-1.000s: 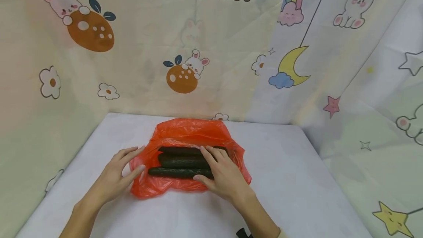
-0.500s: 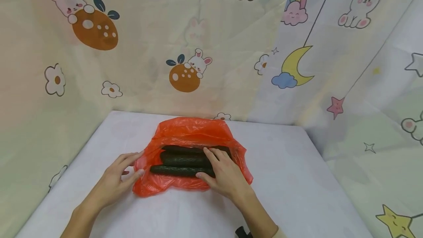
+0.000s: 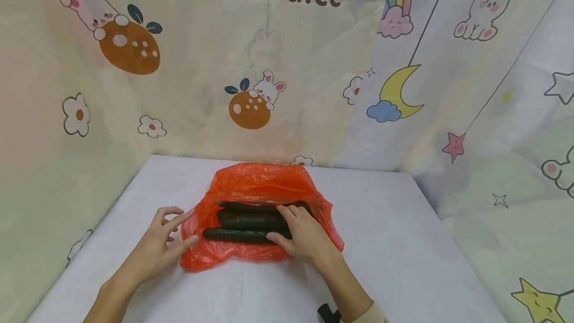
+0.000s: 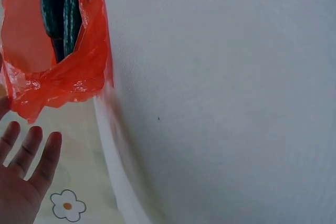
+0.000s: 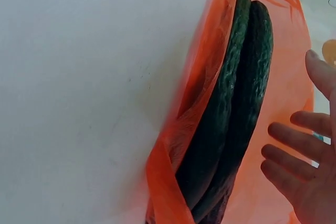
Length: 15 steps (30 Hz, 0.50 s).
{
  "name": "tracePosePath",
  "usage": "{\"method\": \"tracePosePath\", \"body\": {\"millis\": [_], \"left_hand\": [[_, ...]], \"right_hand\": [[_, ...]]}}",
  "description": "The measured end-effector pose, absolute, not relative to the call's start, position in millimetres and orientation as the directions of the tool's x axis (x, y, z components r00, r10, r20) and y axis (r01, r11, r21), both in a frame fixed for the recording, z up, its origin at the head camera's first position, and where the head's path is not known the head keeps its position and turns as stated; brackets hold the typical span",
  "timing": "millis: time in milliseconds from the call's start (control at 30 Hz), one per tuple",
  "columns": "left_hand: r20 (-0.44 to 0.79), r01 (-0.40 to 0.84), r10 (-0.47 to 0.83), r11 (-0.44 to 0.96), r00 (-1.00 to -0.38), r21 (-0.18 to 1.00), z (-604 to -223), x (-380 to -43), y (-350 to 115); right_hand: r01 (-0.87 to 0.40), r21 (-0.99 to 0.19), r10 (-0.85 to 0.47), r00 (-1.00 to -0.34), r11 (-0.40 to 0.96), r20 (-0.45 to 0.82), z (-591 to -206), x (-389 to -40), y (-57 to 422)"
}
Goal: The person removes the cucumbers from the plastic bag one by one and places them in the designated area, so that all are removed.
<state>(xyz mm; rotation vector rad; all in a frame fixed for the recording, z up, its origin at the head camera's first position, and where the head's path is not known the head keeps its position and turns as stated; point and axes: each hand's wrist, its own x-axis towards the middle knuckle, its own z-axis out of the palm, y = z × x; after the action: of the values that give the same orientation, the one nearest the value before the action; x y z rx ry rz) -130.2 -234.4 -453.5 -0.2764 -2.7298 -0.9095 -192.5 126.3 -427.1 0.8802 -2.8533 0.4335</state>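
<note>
An orange-red plastic bag [image 3: 264, 176] lies spread with its mouth toward me and several dark green cucumbers [image 3: 251, 220] side by side in it. My left hand [image 3: 157, 245] is at the bag's left edge, thumb and index fingertip overlapping the plastic. Its fingers look straight and spread in the left wrist view, just below the bag [image 4: 79, 80]. Over the right ends of the cucumbers is my right hand [image 3: 307, 236], covering part of them. The right wrist view shows its fingers [image 5: 291, 140] extended beside two long cucumbers [image 5: 223, 108], with none gripped.
The white tabletop [image 3: 381, 223] extends around the bag. Cartoon-printed cloth [image 3: 193, 64] hangs behind and along both sides. A small black object [image 3: 329, 314] shows beside my right wrist at the near edge.
The view shifts slightly. My left hand's fingers shift a little at the bag's edge; my right hand stays over the cucumbers. Bag and cucumbers keep nearly the same place.
</note>
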Motion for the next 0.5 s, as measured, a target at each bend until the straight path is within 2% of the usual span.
{"method": "tracePosePath", "body": {"millis": [200, 367, 500], "left_hand": [[0.225, 0.268, 0.165, 0.767, -0.960, 0.583, -456.7, -134.3, -234.1], [0.227, 0.343, 0.257, 0.738, -0.939, 0.581, -456.9, -139.7, -233.8], [0.157, 0.309, 0.268, 0.773, -0.951, 0.555, -452.8, -142.6, -229.0]], "right_hand": [[-0.539, -0.331, -0.521, -0.840, 0.775, 0.148, -432.7, -199.8, 129.9], [-0.549, -0.379, -0.540, -0.830, 0.745, 0.141, -437.0, -208.7, 135.8], [-0.561, -0.419, -0.563, -0.816, 0.714, 0.132, -438.2, -214.0, 139.5]]}}
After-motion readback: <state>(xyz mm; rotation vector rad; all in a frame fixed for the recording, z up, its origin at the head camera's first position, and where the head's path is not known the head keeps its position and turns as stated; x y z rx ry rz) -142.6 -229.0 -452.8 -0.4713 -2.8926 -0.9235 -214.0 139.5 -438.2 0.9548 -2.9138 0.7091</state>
